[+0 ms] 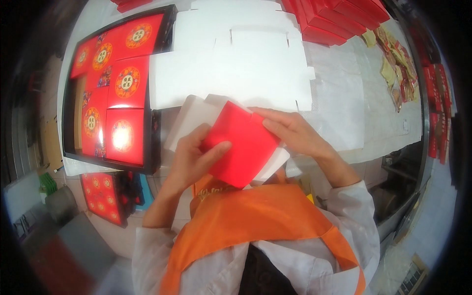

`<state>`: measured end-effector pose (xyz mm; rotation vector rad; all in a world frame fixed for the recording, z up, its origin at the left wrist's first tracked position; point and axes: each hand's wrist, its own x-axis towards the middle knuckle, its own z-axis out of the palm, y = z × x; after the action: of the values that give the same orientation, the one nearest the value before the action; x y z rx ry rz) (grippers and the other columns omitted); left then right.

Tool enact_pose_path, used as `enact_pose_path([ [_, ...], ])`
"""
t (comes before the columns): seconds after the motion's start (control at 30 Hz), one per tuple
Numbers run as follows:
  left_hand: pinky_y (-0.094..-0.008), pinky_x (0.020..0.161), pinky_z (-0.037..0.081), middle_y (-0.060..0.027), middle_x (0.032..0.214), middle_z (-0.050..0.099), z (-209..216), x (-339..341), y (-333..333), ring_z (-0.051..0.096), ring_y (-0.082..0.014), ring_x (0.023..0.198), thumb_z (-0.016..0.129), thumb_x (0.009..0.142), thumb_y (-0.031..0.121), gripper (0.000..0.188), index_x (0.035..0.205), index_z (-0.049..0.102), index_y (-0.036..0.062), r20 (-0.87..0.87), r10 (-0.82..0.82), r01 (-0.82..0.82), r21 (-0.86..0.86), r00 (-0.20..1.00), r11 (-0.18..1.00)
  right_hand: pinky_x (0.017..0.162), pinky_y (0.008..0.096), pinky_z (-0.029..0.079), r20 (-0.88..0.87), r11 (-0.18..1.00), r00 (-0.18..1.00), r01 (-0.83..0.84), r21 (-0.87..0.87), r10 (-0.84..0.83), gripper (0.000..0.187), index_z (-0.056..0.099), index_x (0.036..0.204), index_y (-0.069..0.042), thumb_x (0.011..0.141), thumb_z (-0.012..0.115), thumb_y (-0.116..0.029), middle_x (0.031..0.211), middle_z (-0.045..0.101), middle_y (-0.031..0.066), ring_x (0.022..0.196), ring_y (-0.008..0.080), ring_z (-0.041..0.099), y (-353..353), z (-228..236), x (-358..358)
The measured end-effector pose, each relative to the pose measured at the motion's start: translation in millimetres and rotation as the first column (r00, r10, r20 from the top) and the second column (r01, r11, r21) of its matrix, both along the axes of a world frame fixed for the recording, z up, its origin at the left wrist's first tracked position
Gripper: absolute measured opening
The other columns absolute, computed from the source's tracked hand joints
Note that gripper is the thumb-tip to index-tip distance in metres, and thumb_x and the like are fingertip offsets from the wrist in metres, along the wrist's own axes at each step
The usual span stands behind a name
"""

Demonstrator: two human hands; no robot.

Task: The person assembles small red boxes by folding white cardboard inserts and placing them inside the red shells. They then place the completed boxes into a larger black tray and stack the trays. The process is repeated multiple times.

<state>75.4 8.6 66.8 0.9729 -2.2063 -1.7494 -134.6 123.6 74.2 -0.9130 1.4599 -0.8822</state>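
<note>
Between my hands, in front of my orange apron, is a partly folded red carton (241, 145) with white inner flaps spread out at its left and lower right. My left hand (194, 155) grips its left side, the thumb lying on the red face. At the upper right edge my right hand (292, 130) pinches a corner fold, thumb in front and fingers behind. Just beyond, flat white die-cut cardboard sheets (231, 73) lie on the table. The carton's underside is hidden from view.
A large black-rimmed box (153, 132) at the left holds several red square boxes with round gold emblems. Red cartons (334, 19) are stacked at the far right, near foil packets (397, 69). Another red patterned box (102, 196) stands below the table's left edge.
</note>
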Motion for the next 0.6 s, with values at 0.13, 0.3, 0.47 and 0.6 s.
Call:
enact_pose_path([
  [0.13,-0.0230,0.060,0.043,-0.0061,0.073,0.056,2,0,0,0.050,-0.0095,0.067,0.065,0.081,0.019,0.023,0.087,0.056,-0.0004,-0.030,0.027,-0.025,0.066,0.999,0.997,0.080,0.0249,0.045,-0.042,0.997,0.999,-0.005,-0.071,0.002,0.036,0.049,0.125,-0.005,0.092,0.041,-0.015,0.103,0.062,0.0106,0.089,0.0135,0.057,2,-7,3],
  [0.3,-0.0235,0.061,0.043,-0.0058,0.074,0.056,2,0,0,0.050,-0.0095,0.068,0.064,0.081,0.017,0.021,0.088,0.055,-0.0009,-0.027,0.032,-0.029,0.106,0.999,0.994,0.075,0.0267,0.047,-0.135,0.997,0.990,-0.049,-0.064,0.040,0.036,0.049,0.125,-0.006,0.091,0.042,-0.013,0.096,0.064,0.0115,0.080,0.0151,0.059,3,-9,3],
  [0.47,-0.0221,0.067,0.045,-0.0023,0.083,0.060,5,-4,7,0.053,-0.0067,0.076,0.065,0.081,0.015,0.022,0.096,0.059,0.0002,-0.003,0.004,-0.003,0.163,1.000,0.987,0.073,0.0298,0.048,-0.203,0.985,0.976,-0.107,-0.139,0.077,0.037,0.048,0.125,-0.009,0.089,0.042,-0.010,0.093,0.064,0.0152,0.077,0.0229,0.062,6,-5,13],
  [0.6,-0.0225,0.070,0.047,-0.0022,0.088,0.063,-2,-4,9,0.056,-0.0066,0.080,0.065,0.082,0.014,0.025,0.102,0.061,0.0006,0.028,0.027,-0.034,0.293,0.999,0.956,0.074,0.0316,0.049,-0.193,0.992,0.973,-0.121,0.020,0.123,0.037,0.047,0.126,-0.008,0.089,0.041,-0.008,0.096,0.062,0.0189,0.081,0.0301,0.062,3,5,17],
])
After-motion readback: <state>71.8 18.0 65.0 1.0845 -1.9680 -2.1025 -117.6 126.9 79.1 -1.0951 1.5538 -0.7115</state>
